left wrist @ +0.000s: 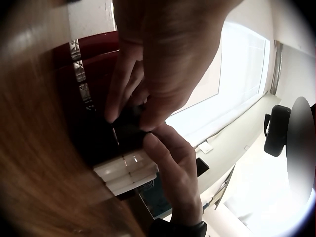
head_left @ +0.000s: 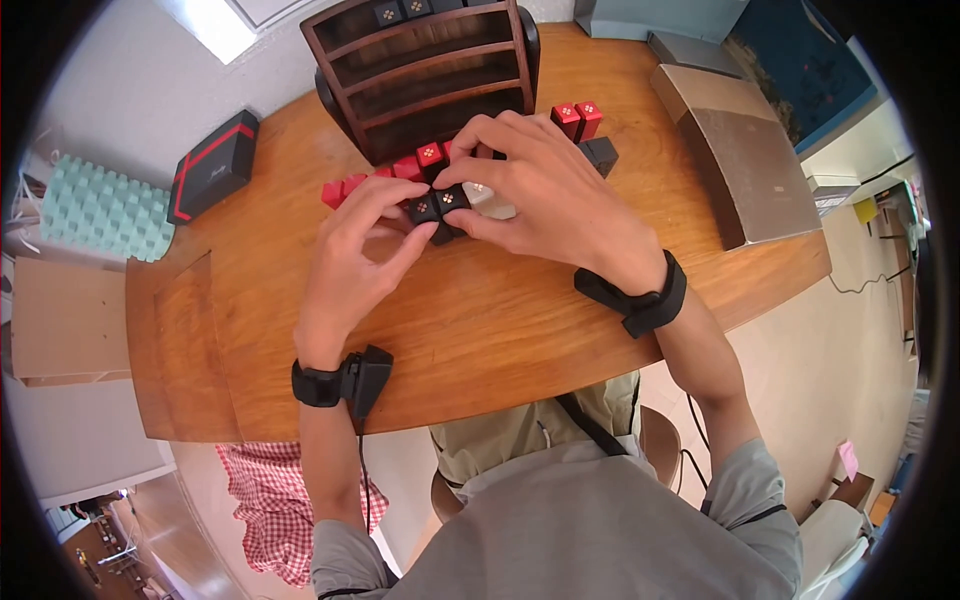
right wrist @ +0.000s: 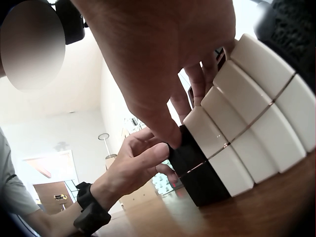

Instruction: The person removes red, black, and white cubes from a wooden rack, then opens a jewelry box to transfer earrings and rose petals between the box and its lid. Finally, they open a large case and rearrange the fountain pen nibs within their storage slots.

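Both hands meet over the middle of the round wooden surface [head_left: 480, 320], just in front of a dark wooden rack [head_left: 430, 70] that stands at twelve o'clock. The left hand [head_left: 355, 250] comes in from eight o'clock and its fingers [head_left: 395, 190] curl to pinch a pair of small black boxes [head_left: 438, 205], each marked with a small pattern on top; the right hand [head_left: 545, 205] comes in from four o'clock and pinches the same boxes from the other side, thumb low and fingers arched over the top. The right wrist view shows the black box [right wrist: 197, 168] standing on the surface, touching the end of a row of white boxes [right wrist: 247, 118], with the right thumb pressed on its upper edge. A row of red boxes [head_left: 375, 180] lies at ten o'clock from the hands, partly hidden under them, and two more red boxes [head_left: 577, 118] sit at one o'clock beside a grey box [head_left: 600, 155]. A black case with a red band [head_left: 213, 165] rests at the surface's far left edge.
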{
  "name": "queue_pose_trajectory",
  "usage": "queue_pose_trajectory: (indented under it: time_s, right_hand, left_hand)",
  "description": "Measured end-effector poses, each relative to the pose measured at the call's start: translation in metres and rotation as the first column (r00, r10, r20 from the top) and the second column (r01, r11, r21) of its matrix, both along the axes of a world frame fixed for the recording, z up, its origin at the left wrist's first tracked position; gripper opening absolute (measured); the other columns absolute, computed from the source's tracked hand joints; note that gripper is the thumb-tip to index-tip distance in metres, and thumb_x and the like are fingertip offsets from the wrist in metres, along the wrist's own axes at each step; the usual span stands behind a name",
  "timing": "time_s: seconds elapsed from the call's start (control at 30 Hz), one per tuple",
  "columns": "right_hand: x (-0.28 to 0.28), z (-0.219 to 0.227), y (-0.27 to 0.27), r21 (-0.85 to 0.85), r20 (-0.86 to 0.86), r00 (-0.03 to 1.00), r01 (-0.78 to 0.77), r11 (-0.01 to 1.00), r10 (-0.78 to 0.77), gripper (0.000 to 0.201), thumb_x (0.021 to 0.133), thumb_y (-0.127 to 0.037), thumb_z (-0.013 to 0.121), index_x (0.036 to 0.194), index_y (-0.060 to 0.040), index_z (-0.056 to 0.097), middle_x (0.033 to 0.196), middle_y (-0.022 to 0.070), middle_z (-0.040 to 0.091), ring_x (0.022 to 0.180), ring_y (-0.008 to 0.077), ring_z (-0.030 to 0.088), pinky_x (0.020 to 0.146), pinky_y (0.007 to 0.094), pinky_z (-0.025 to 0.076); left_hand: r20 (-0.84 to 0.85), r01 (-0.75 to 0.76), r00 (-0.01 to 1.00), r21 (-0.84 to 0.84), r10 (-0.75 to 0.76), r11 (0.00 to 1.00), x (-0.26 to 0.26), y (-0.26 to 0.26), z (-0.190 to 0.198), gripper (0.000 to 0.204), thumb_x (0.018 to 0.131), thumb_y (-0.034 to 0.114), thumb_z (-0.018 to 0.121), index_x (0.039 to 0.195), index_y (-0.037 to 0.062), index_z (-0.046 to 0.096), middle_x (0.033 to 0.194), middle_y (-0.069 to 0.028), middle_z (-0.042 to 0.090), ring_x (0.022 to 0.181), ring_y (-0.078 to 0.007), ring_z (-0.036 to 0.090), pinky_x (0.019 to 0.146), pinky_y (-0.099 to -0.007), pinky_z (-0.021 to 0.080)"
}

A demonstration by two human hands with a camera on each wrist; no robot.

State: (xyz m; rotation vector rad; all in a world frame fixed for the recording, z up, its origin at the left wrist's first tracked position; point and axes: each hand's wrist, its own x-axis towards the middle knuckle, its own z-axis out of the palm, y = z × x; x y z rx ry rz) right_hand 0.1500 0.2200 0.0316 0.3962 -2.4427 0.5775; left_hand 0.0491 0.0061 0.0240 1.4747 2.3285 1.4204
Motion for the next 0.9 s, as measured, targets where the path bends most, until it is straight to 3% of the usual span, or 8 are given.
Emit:
queue_pose_trajectory:
  time_s: [0.17,0.33,0.5,0.63,0.7,0.77,0.83,0.9]
  right_hand:
    - [-0.001,0.003,0.000,-0.020,0.008,1.000,0.006,1.000,-0.006,0.030,0.081,-0.027,0.083,0.106,-0.0100,0.077,0.110,0.0036,0.064,0.102,0.0262,0.060,0.090,0.0379,0.044]
    - [-0.003,0.006,0.001,-0.062,-0.037,0.999,0.017,0.998,-0.019,0.036,0.082,-0.033,0.085,0.107,-0.0086,0.076,0.104,0.0045,0.066,0.097,0.0273,0.063,0.085,0.0375,0.046]
    - [-0.012,0.020,0.009,-0.220,-0.123,0.989,0.052,0.974,-0.081,0.030,0.085,-0.028,0.082,0.104,-0.0066,0.076,0.097,0.0081,0.069,0.091,0.0298,0.067,0.079,0.0388,0.053]
    - [-0.042,0.042,0.030,-0.155,-0.287,0.953,0.048,0.987,-0.092,0.022,0.087,-0.020,0.078,0.103,-0.0062,0.074,0.097,0.0103,0.070,0.091,0.0310,0.068,0.079,0.0399,0.055]
    - [-0.052,0.056,0.035,-0.102,-0.309,0.939,0.122,0.987,-0.148,0.021,0.087,-0.018,0.077,0.104,-0.0064,0.073,0.097,0.0103,0.071,0.092,0.0324,0.068,0.079,0.0420,0.054]
    - [-0.060,0.071,0.037,-0.035,-0.303,0.936,0.176,0.984,-0.178,0.026,0.086,-0.010,0.075,0.109,-0.0021,0.070,0.108,0.0162,0.063,0.102,0.0369,0.063,0.087,0.0426,0.053]
    - [-0.072,0.075,0.040,-0.021,-0.301,0.937,0.180,0.983,-0.178,0.026,0.087,-0.009,0.072,0.111,-0.0016,0.069,0.108,0.0175,0.062,0.102,0.0390,0.062,0.087,0.0444,0.052]
    - [-0.079,0.075,0.040,0.038,-0.295,0.931,0.236,0.971,-0.215,0.024,0.087,-0.008,0.072,0.110,-0.0020,0.069,0.107,0.0172,0.061,0.102,0.0388,0.060,0.087,0.0455,0.052]
  left_hand:
    - [-0.062,-0.010,0.998,0.042,0.012,0.999,0.001,0.002,0.003,0.034,0.085,0.000,0.078,0.118,0.0031,0.069,0.110,-0.0064,0.064,0.081,-0.0135,0.063,0.071,-0.0268,0.054]
    - [-0.125,-0.036,0.990,0.211,0.064,0.977,-0.004,0.003,0.005,0.024,0.090,0.001,0.076,0.114,0.0036,0.072,0.112,-0.0045,0.063,0.080,-0.0095,0.059,0.065,-0.0232,0.049]
    - [-0.182,-0.093,0.972,0.280,0.148,0.955,-0.014,0.017,0.029,0.018,0.093,0.004,0.074,0.111,0.0057,0.074,0.110,-0.0042,0.064,0.080,-0.0096,0.059,0.064,-0.0225,0.047]
    - [-0.321,-0.077,0.926,0.355,0.199,0.932,-0.044,0.043,0.043,0.017,0.094,0.007,0.073,0.111,0.0088,0.074,0.109,-0.0048,0.064,0.080,-0.0114,0.061,0.063,-0.0234,0.048]
    - [-0.299,-0.117,0.927,0.350,0.229,0.929,-0.053,0.058,0.050,0.020,0.093,0.010,0.074,0.113,0.0103,0.074,0.110,-0.0046,0.063,0.084,-0.0136,0.061,0.065,-0.0252,0.049]
    - [-0.337,-0.229,0.871,0.368,0.358,0.901,-0.065,0.072,0.054,0.023,0.093,0.013,0.075,0.116,0.0119,0.074,0.112,-0.0037,0.062,0.089,-0.0150,0.060,0.070,-0.0266,0.050]
    - [-0.372,-0.243,0.843,0.380,0.388,0.893,-0.079,0.084,0.053,0.026,0.092,0.014,0.077,0.118,0.0146,0.076,0.111,-0.0026,0.062,0.088,-0.0131,0.058,0.069,-0.0265,0.051]
    - [-0.564,-0.254,0.697,0.384,0.443,0.888,-0.091,0.090,0.051,0.030,0.090,0.016,0.079,0.119,0.0153,0.075,0.110,-0.0042,0.062,0.088,-0.0175,0.057,0.076,-0.0298,0.051]
